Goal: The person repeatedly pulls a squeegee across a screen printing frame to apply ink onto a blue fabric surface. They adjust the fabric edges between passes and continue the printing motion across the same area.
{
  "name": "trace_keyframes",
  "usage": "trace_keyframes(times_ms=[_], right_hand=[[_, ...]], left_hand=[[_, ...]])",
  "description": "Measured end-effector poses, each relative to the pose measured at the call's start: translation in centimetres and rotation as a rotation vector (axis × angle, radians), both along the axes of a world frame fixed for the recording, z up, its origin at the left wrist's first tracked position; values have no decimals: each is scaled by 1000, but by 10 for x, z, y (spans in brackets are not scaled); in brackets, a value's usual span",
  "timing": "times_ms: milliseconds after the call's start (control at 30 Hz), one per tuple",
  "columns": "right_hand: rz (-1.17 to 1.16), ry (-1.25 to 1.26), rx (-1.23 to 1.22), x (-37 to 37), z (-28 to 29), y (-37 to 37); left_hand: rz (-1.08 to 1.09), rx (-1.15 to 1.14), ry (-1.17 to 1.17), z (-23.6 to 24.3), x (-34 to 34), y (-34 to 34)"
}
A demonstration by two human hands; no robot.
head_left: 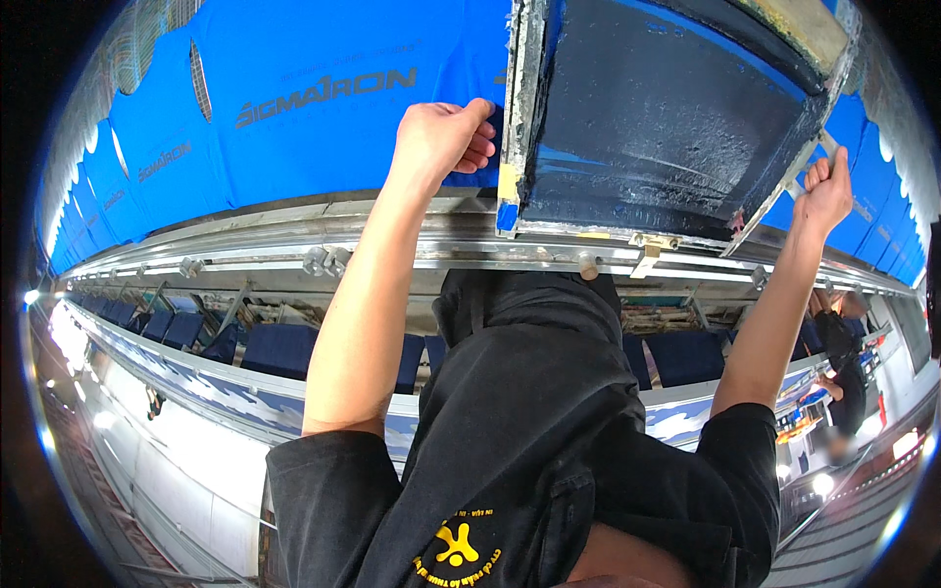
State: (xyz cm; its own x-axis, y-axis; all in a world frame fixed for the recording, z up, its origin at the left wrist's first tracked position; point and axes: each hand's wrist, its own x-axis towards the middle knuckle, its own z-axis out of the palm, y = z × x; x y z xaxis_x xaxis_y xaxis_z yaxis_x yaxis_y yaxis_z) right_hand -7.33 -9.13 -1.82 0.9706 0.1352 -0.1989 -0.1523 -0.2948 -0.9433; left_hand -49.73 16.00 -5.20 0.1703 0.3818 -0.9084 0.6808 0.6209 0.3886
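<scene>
While standing at the near edge of the worktop (372,208), spanning the dark, ink-smeared printing screen (667,127) with a hand to either side. Straight ahead of the body, just past the metal rail (431,257), lying right between both hands: most likely the relation to watch. Stretching away from the body along its left bar (520,108), but cut off by the top of the view, so no sure reading of its long axis.

Now to the left hand (446,137): curled narrow, thumb against forefinger, just beside that left bar and over blue cloth (294,167); impossible to tell whether pinching any of it. Across to the right hand (825,196): nearer of the two, fingers folded, up at the screen's right edge and apparently touching; again no telling whether gripping it.

On to the print! Big dark block lettering (328,96) on the cloth, toward the worktop's left side, with fainter lines around it and repeats farther left. Down low, a yellow emblem (456,544) ringed with small writing on the black T-shirt (529,402). At the screen's near left corner, blue tape (507,218) below yellow tape (507,183), without readable writing.
</scene>
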Motion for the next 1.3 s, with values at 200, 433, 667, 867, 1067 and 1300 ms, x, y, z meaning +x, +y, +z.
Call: trace_keyframes(times_ms=[200, 433, 667, 867, 1067, 1300], right_hand=[[19, 0, 7, 1, 0, -2], [0, -2, 1, -2, 2, 3], [5, -8, 2, 2, -1, -1], [10, 2, 15, 3, -1, -3], [-1, -2, 9, -3, 3, 3], [16, 2, 13, 2, 0, -2]], left_hand=[[21, -19, -15, -3, -2, 0], [17, -11, -11, 0, 0, 1], [32, -16, -3, 2, 0, 0], [43, 19, -13, -3, -1, -4], [25, -26, -21, -3, -2, 2], [13, -24, -5, 3, 1, 2]])
